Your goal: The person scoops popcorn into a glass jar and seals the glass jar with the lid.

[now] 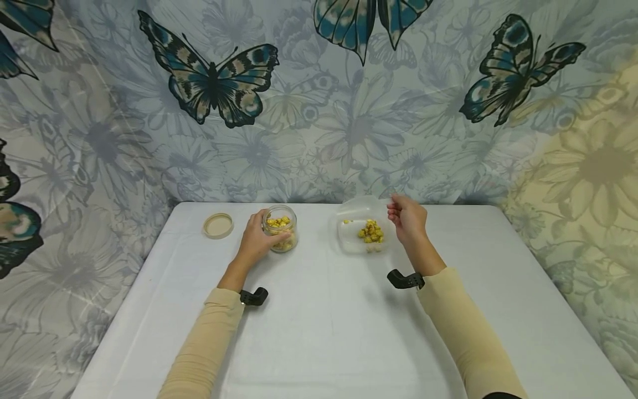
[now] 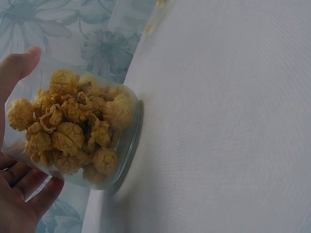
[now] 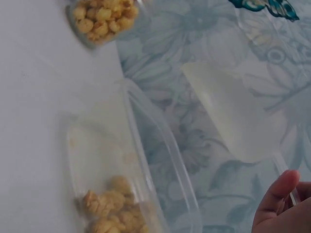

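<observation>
My left hand [image 1: 259, 238] grips a clear glass jar [image 1: 290, 241], thumb on the near side and fingers around the far side. Inside the jar is yellow caramel popcorn [image 2: 73, 121], and its mouth is uncovered. The right hand [image 1: 408, 219] holds a translucent plastic scoop [image 3: 233, 119] by its handle, thumb on top. Nothing shows in the scoop, which is raised over the back of a clear plastic container [image 1: 344, 244]. A small heap of popcorn [image 1: 371, 231] lies on the right side of that container, with a small bit at its left.
A round beige lid [image 1: 217, 226] lies on the white tablecloth [image 1: 319, 332] left of the jar. Behind the table's far edge hangs a butterfly-patterned cloth [image 1: 299, 149]. Each wrist wears a black band with a camera.
</observation>
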Tool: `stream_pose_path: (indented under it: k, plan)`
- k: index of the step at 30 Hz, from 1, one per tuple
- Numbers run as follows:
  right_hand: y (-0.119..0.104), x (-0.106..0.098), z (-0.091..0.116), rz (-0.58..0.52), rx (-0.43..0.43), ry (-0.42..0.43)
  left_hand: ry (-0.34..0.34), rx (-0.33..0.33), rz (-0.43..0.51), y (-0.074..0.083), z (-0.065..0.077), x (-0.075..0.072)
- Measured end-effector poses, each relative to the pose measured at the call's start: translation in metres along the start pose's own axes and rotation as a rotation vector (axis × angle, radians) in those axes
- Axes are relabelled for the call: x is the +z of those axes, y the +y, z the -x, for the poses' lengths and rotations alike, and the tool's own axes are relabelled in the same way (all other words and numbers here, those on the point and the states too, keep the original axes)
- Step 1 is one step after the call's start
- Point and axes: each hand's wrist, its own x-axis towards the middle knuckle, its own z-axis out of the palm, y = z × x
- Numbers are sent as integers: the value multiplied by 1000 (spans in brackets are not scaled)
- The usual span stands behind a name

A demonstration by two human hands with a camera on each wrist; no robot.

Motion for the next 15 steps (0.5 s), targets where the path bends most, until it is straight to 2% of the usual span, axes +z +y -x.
stream_pose_path:
  k: [8, 15]
  plan:
    - [5, -14, -7, 27, 62, 81, -7, 7, 7, -1, 0, -1]
    - [12, -29, -14, 80, 94, 103, -8, 15, -6, 0, 1, 0]
